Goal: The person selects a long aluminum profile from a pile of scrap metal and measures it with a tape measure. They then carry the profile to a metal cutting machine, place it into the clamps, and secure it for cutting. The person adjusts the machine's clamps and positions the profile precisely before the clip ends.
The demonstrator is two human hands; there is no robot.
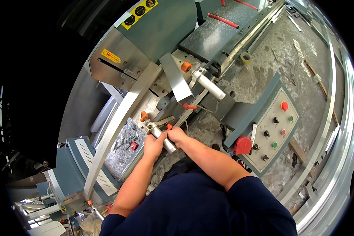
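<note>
I stand over a grey-green metal cutting machine in a workshop, looking down at my own two bare forearms and dark blue shirt. My left hand (153, 144) is closed around the near end of a silver clamp cylinder (164, 140), and my right hand (177, 136) is closed on the same cylinder from the other side, fingers curled over it. The cylinder sits at the front edge of the machine's surface (124, 151), which is littered with metal shavings. Just beside it are small orange knobs (144, 115).

A long, pale aluminium profile (118, 122) lies diagonally across the surface, running from the lower left up under the saw's steel guard (126, 63). A second silver clamp cylinder (210, 86) with an orange cap sits farther back, well apart from my hands.

To my right, a slanted control panel (269, 129) carries red, green and black buttons and a large red stop knob (243, 145). Beyond it is a dusty concrete floor (271, 59) with scattered scraps, a roll of tape (246, 58), and more long aluminium profiles (330, 129) stacked along the right edge.
</note>
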